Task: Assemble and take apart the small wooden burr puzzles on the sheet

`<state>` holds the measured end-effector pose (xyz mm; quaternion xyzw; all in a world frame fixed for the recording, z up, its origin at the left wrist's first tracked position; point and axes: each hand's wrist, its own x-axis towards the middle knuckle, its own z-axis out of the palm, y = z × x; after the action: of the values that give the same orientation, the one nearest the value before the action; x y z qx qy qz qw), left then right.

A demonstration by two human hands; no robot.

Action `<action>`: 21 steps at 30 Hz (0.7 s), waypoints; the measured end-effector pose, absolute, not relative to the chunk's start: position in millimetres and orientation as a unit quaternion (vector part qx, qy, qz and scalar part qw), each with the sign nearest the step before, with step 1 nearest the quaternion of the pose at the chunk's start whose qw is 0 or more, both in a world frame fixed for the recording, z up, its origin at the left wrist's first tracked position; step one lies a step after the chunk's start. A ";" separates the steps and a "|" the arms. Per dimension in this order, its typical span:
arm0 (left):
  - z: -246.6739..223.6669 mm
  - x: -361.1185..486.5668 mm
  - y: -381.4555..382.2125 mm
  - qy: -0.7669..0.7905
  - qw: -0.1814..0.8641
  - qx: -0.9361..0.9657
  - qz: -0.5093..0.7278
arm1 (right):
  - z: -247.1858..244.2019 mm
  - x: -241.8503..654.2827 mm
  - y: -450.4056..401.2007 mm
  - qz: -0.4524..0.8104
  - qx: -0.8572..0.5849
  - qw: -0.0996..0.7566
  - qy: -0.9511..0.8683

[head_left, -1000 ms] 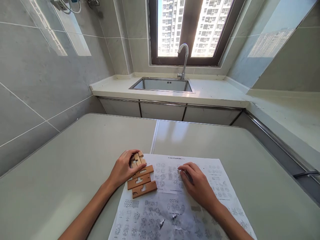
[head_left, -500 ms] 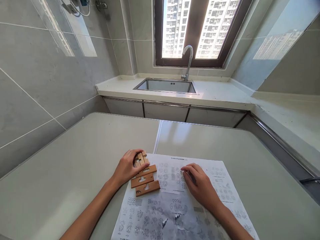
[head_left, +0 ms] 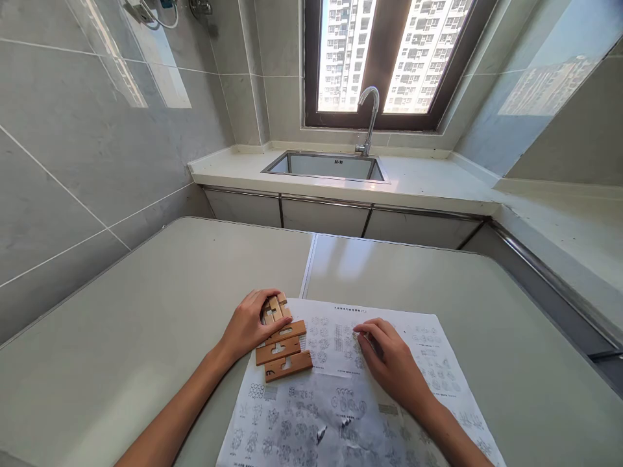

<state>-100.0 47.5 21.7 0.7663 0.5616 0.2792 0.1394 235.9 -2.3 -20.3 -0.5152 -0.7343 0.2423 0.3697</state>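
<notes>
A printed sheet (head_left: 350, 395) covered with small diagrams lies on the pale table. On its upper left part are several darker brown notched wooden pieces, the nearest (head_left: 288, 366) bearing a black mark. Just beyond them my left hand (head_left: 249, 324) is closed round a lighter wooden block (head_left: 276, 307) made of slotted pieces, its thumb beside the darker pieces. My right hand (head_left: 389, 353) rests on the sheet's right half with curled fingers pressed together; whether anything is between the fingertips is too small to tell.
The pale table (head_left: 146, 311) has a seam down its middle. Beyond its far edge are a counter (head_left: 428, 178) with a sink (head_left: 326, 166) and faucet (head_left: 370, 120), below a window. A tiled wall (head_left: 97, 149) runs along the left.
</notes>
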 end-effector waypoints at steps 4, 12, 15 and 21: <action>24.0 -98.5 46.7 0.567 0.148 0.759 0.284 | -19.6 235.7 -2.0 0.235 -0.514 0.372 -0.736; 26.0 -99.6 47.7 0.594 0.193 0.718 0.307 | -19.5 235.9 -2.0 0.236 -0.515 0.370 -0.736; 28.1 -99.8 48.3 0.610 0.222 0.689 0.321 | -18.3 235.7 -2.5 0.242 -0.517 0.367 -0.735; 30.2 -102.3 51.9 0.631 0.243 0.649 0.349 | -17.5 235.6 -2.3 0.255 -0.516 0.365 -0.732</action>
<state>-102.3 51.9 30.2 0.6493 0.6307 0.3485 0.2432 235.6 -2.3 -17.5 -0.5156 -0.7320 0.2554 0.3649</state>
